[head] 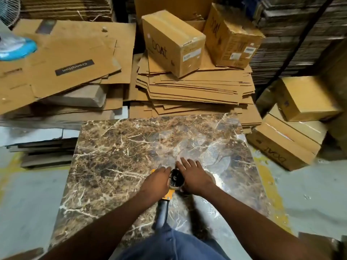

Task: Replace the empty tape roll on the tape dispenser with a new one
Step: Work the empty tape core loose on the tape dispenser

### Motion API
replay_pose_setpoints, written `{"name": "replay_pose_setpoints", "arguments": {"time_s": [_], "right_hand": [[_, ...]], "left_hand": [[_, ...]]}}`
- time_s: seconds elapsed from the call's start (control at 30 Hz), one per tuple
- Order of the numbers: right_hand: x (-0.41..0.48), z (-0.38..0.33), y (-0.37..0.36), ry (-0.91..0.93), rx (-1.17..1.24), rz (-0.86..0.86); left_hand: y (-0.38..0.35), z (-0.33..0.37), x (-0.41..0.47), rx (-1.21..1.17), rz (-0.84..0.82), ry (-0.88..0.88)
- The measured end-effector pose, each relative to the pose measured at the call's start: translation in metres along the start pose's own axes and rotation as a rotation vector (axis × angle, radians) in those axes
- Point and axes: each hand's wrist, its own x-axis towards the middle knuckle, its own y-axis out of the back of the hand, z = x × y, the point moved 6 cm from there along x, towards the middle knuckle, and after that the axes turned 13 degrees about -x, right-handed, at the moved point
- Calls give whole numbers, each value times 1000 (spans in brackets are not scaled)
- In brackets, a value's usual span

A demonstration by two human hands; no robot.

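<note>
Looking down, we see the tape dispenser [170, 186] lying near the close edge of the marbled table [116, 147], its black handle toward us. Our left hand [156, 182] curls over its yellow frame; our right hand [194, 177], fingers spread, presses on the tape roll [211, 176] beside the black hub [176, 178].

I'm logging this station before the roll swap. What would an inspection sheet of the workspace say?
Surface: marble-pattern table, glossy, bare apart from the job's things.
Job's things: tape dispenser lying on the table, black hub up, handle toward the person; a roll partly hidden under the right hand.
Clutter: nothing seen on the table.
Grippers: left hand on the dispenser's yellow frame; right hand flat, fingers spread.
Cables: nothing seen.
Surroundings: flattened cardboard, sealed boxes, fan.
</note>
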Motion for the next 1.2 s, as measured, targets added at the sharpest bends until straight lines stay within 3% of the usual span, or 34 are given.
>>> {"name": "replay_pose_setpoints", "arguments": {"time_s": [0.1, 0.33, 0.4, 0.53, 0.6, 0.7, 0.87, 0.93, 1.07, 1.2], "right_hand": [[6, -3, -13, 29, -20, -56], [13, -11, -33, 66, -14, -14], [14, -11, -32, 59, 65, 1], [18, -2, -29, -28, 441, -19], [25, 7, -29, -87, 495, -28], [36, 14, -32, -132, 442, -104], [46, 4, -32, -149, 389, -144], [49, 0, -33, -152, 383, -141], [51, -5, -33, -188, 400, -121], [46, -7, -29, -238, 334, -54]], "left_hand": [[-4, 0, 5, -14, 13, 50], [-20, -3, 13, -57, -1, 175], [-29, -7, 15, -134, -14, 210], [-37, -18, 19, -304, -10, 336], [-36, -22, 21, -373, -1, 365], [-35, -15, 23, -314, -43, 282], [-19, 14, 37, 270, -80, 91], [-14, 18, 47, 385, -126, 46], [-18, 8, 57, 316, -225, 27], [-30, -4, 60, 37, -236, -12]]}}
